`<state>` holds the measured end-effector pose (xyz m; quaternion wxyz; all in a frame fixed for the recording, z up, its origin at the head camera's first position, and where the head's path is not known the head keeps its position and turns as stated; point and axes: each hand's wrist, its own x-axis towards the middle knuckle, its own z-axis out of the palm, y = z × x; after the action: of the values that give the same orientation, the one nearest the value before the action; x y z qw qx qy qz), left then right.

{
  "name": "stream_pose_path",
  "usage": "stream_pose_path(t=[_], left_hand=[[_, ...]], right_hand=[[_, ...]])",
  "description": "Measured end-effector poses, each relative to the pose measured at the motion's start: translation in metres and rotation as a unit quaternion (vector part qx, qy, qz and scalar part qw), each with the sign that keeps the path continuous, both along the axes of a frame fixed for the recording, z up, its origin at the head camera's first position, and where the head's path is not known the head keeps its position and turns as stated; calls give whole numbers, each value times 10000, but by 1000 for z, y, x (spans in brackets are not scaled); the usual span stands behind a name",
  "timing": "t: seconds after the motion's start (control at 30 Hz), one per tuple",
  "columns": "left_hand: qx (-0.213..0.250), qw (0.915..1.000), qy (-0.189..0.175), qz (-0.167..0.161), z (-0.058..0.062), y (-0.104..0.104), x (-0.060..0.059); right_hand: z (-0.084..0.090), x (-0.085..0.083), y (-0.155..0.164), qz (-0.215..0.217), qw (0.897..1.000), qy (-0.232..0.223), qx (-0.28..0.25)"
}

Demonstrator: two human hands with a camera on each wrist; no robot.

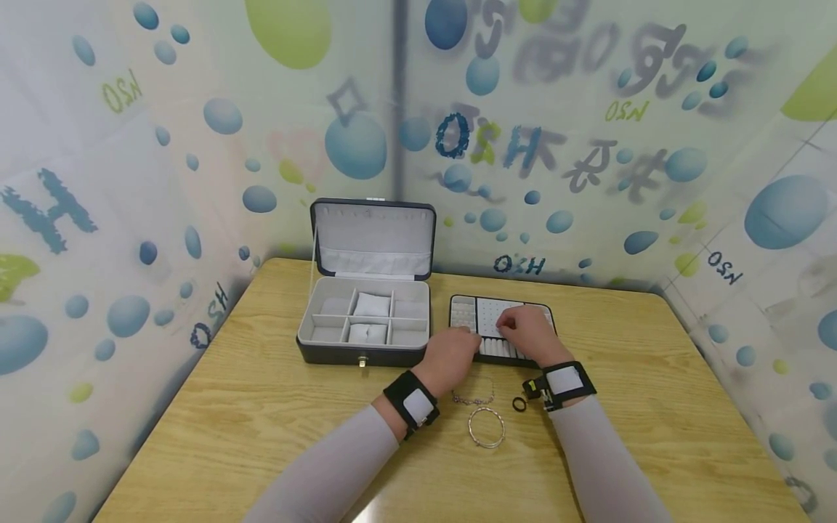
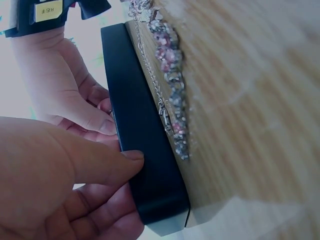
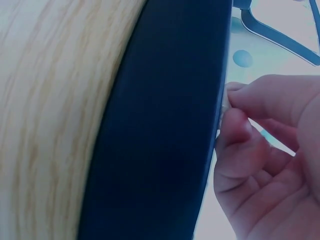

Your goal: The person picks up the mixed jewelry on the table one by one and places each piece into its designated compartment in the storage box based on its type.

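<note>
1. Head view: on the wooden table (image 1: pixel 261 407) an open jewellery box (image 1: pixel 364 319) stands with its lid up and its grey compartments showing. Just to its right lies a flat black tray (image 1: pixel 500 319) with white inserts. Nearer the person lie a beaded chain (image 1: pixel 472 399), a silver bangle (image 1: pixel 487 426) and a small black ring (image 1: pixel 519 404), all apart from the tray. The left hand (image 1: pixel 453 357) sits at the tray's near left corner. The right hand (image 1: pixel 528 333) lies over the tray's middle with its fingers bent downward, hiding part of the inserts. Whether it pinches anything cannot be told here.

2. Left wrist view: the left hand (image 2: pixel 55 185) has its thumb (image 2: pixel 107 165) pressed flat against the tray's dark side wall (image 2: pixel 145 165), and the other fingers curl round beneath the edge, so the hand grips the tray. The chain (image 2: pixel 170 95), with pink and clear beads, lies on the table just beside that wall. The right hand (image 2: pixel 60 85) shows beyond the tray.

3. Right wrist view: the tray's black edge (image 3: pixel 170 125) fills the middle, smooth and matt, with table grain to the left. The right hand (image 3: pixel 265 155) has thumb and forefinger (image 3: pixel 265 95) closed narrowly together at the tray's rim. A pale speck shows between them, too small to name.
</note>
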<state>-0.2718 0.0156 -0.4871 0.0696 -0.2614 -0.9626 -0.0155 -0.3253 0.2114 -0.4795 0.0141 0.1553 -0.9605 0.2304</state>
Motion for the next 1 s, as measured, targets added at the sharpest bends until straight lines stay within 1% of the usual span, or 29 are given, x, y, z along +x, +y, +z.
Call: stream_pose_path(t=[0.3, 0.47, 0.57, 0.8, 1.0], left_hand=[[-35, 9999, -149, 75, 3, 1, 1], [-29, 9998, -195, 95, 3, 1, 1], [-21, 9998, -176, 80, 2, 1, 0], [0, 10000, -92, 34, 2, 0, 1], [-11, 10000, -30, 17, 3, 0, 1]], right_hand=[[1, 2, -3, 52, 9999, 103, 79], [1, 2, -6, 37, 9998, 87, 154], [1, 2, -7, 28, 9997, 75, 227], [2, 3, -10, 80, 9991, 214, 369], [2, 3, -11, 44, 9988, 152, 467]])
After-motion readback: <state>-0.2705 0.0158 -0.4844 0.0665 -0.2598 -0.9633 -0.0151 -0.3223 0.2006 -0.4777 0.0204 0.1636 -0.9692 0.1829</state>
